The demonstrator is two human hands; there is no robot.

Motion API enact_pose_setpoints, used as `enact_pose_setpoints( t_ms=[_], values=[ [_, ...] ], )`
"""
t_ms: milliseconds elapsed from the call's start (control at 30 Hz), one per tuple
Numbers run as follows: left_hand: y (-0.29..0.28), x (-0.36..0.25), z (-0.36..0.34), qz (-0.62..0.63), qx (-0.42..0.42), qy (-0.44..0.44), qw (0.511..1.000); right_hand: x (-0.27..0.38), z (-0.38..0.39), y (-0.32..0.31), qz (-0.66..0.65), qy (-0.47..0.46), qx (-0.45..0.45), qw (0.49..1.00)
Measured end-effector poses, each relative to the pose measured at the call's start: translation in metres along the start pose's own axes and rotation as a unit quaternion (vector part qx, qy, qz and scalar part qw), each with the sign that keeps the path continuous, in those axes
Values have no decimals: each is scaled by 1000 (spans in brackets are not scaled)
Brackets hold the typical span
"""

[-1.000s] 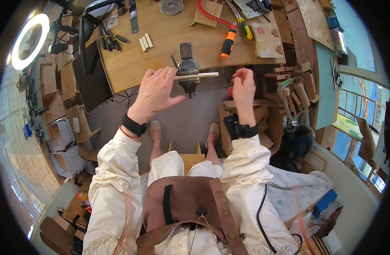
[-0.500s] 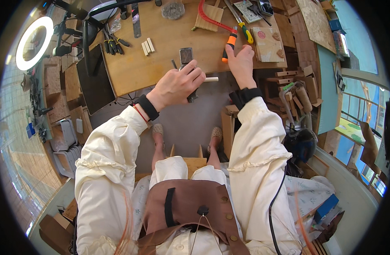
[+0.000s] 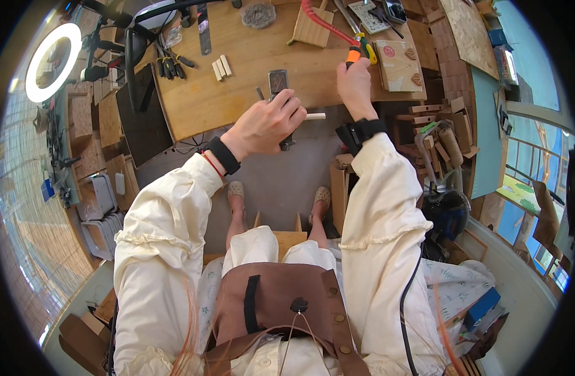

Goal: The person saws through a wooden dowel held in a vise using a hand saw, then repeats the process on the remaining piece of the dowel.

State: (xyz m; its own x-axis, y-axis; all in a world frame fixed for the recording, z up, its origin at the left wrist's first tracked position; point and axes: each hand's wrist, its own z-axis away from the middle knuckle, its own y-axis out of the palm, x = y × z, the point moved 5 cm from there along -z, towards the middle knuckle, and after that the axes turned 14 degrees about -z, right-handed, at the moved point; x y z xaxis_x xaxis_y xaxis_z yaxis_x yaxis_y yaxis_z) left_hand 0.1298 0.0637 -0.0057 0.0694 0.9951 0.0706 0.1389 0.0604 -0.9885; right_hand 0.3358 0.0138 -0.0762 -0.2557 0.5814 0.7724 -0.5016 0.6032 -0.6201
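My left hand [image 3: 272, 122] is closed, its fingers curled down over a small metal vise [image 3: 279, 80] at the table's near edge. From under its knuckles a pale wooden stick [image 3: 315, 116] sticks out to the right; the rest of the stick is hidden by the hand. Farther right, my right hand [image 3: 354, 84] is wrapped around the orange and black handle of a hacksaw [image 3: 352, 57]. The saw's red frame reaches away toward the far edge of the table, cut off by the picture's top.
Short wooden sticks [image 3: 222, 67] and black-handled pliers [image 3: 170, 65] lie left on the wooden table [image 3: 237, 103]. Near the saw are a yellow-green-handled tool [image 3: 367, 51], a slatted wooden board [image 3: 310, 28] and a wooden box [image 3: 397, 66]. A ring light [image 3: 53, 62] stands at the left.
My right hand has closed around the saw's handle, where its fingers lay looser beside it before. The saw has shifted slightly. My left hand stays over the vise.
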Motion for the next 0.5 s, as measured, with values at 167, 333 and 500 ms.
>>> enact_pose_setpoints(
  t_ms=[167,333,500],
  values=[
    [2,-3,1,9,-11,-49,999,31,75,-36,-448,4,70,891],
    [2,-6,5,13,48,-83,995,25,155,-58,-558,96,60,822],
    [-37,-13,35,57,-50,-187,979,-1,215,-40,-602,139,102,779]
  ],
)
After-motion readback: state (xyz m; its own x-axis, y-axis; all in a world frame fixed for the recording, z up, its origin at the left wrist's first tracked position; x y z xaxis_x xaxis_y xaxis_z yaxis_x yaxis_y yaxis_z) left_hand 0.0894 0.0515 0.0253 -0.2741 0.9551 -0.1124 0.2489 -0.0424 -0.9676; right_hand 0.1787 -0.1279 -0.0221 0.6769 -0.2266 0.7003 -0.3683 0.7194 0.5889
